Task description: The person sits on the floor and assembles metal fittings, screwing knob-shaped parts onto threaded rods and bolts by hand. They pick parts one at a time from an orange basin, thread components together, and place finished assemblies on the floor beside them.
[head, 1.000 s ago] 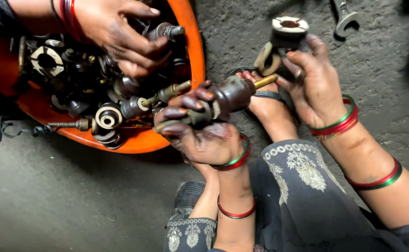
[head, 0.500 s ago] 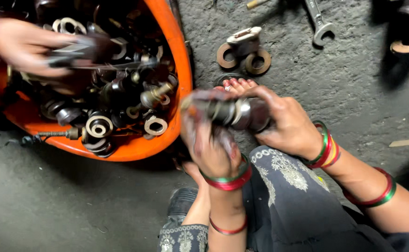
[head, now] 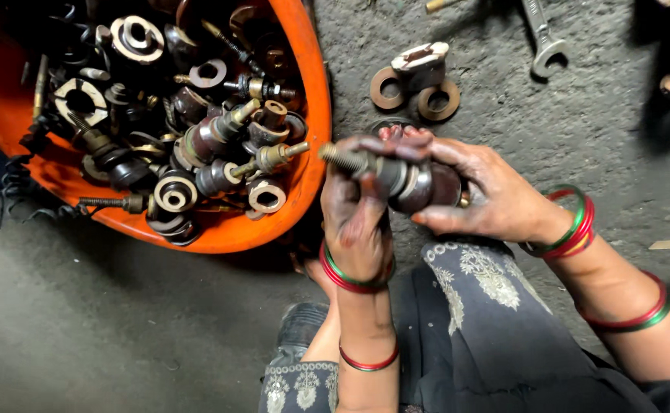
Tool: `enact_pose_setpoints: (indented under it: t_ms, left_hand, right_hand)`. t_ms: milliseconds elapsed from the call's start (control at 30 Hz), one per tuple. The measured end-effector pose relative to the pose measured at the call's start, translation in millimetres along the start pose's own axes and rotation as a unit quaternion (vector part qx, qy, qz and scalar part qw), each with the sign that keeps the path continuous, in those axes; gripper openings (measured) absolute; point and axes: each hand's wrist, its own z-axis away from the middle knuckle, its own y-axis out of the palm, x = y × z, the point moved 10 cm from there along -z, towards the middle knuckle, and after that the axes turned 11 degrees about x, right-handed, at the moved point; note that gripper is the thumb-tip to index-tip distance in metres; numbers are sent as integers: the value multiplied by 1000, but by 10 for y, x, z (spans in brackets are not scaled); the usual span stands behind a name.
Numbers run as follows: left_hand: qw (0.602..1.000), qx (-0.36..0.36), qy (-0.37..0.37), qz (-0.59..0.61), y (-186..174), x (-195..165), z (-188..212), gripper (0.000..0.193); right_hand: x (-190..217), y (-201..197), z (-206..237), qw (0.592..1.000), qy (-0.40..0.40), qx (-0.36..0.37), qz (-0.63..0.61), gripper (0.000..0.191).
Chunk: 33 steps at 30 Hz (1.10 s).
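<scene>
Both of my hands grip one greasy metal part (head: 404, 180), a dark round body with a threaded stud pointing left. My left hand (head: 354, 218) wraps around its stud end from below. My right hand (head: 484, 191) closes over the round body from the right. The part hangs just right of the orange tub's rim (head: 316, 115). The tub is filled with several similar oily joints, rings and threaded pieces. Red and green bangles ring both wrists.
On the concrete floor beyond my hands lie two rusty rings and a small metal block (head: 419, 76). A spanner (head: 541, 34) lies farther back on the right. A coiled black wire (head: 13, 191) sits left of the tub. My patterned dark clothing (head: 472, 321) fills the lower foreground.
The other person's hand that reached into the tub is out of view. My right hand left the metal block on the floor and joined my left hand on the part.
</scene>
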Motion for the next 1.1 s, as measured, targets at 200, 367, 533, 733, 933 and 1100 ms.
enact_pose_setpoints:
  t_ms: [200, 367, 533, 733, 933, 1100]
  left_hand:
    - [980, -116, 80, 141, -220, 20, 275, 29]
    - [953, -109, 125, 254, -228, -206, 257, 22]
    - [900, 282, 112, 313, 344, -618, -93, 50]
    - [980, -5, -13, 198, -127, -299, -90, 62]
    - [957, -241, 41, 153, -471, -232, 135, 52]
    - [958, -238, 70, 144, -406, -313, 387, 60]
  right_hand:
    - [680, 111, -25, 968, -113, -33, 223, 71]
    - [175, 472, 33, 982, 56, 172, 45, 51]
    - [137, 1064, 216, 807, 65, 389, -440, 53]
    - [34, 644, -139, 970, 44, 193, -141, 51]
    - [862, 208, -29, 910, -82, -74, 401, 51]
    - [719, 284, 44, 972, -76, -18, 220, 46]
